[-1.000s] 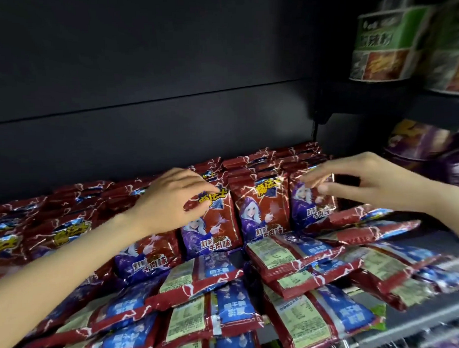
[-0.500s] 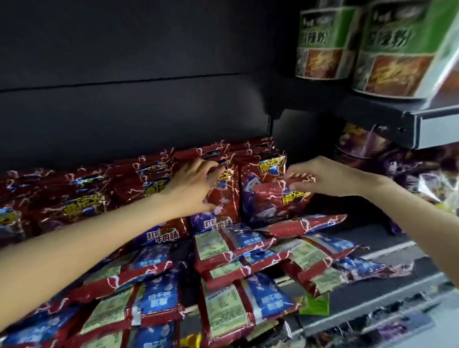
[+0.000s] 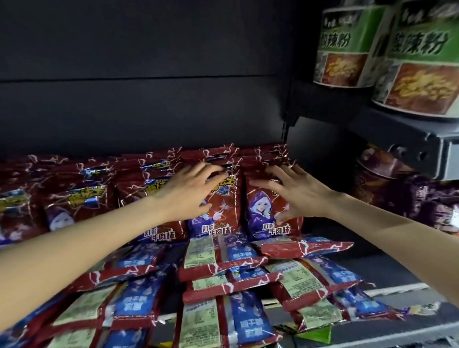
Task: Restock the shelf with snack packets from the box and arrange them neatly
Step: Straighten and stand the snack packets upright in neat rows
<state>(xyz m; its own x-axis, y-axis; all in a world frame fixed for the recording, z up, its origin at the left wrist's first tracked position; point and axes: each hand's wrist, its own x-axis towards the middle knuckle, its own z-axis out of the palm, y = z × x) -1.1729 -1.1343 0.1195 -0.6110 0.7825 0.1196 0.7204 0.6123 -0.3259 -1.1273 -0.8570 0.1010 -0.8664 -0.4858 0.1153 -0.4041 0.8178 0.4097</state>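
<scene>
Pressing with spread, straight fingers and gripping nothing, the left hand (image 3: 187,193) and right hand (image 3: 299,194) steady the upright snack packets (image 3: 219,200) at the shelf (image 3: 399,289) back, seemingly to square the row above the flat-lying ones.

Green-labelled noodle tubs (image 3: 411,50) on upper right shelf (image 3: 404,131); purple packets (image 3: 419,196) beneath.

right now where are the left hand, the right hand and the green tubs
left hand (image 3: 188,191), head view, back of the hand
right hand (image 3: 300,194), head view, back of the hand
green tubs (image 3: 424,40), head view, green label band of the nearer tub
</scene>
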